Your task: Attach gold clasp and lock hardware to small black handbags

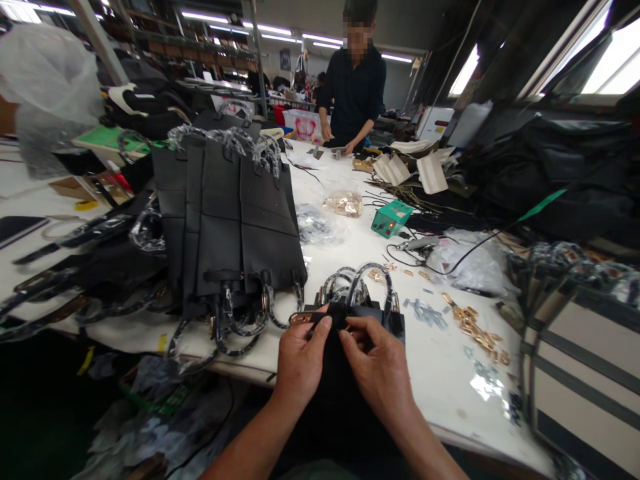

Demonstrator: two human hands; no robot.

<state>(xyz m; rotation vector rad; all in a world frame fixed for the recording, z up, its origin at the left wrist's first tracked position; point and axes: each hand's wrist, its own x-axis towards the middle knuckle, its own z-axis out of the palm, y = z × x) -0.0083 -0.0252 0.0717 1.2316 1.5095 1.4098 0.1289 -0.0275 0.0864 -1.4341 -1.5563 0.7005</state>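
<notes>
Wearer's body, head view. Left hand (300, 360) and right hand (383, 370): both bare, without gloves, rings or watch. Both forearms bare to the lower frame edge; no sleeve visible. Fingernails short, unpainted.

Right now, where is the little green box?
In the head view, the green box sits on the white table, right of centre, beyond the person's right hand. A bag of gold pieces lies just to its left.

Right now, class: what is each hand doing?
Left hand: closed on the black bag, thumb by its gold clasp.
Right hand: pinching the bag's top edge.
</notes>
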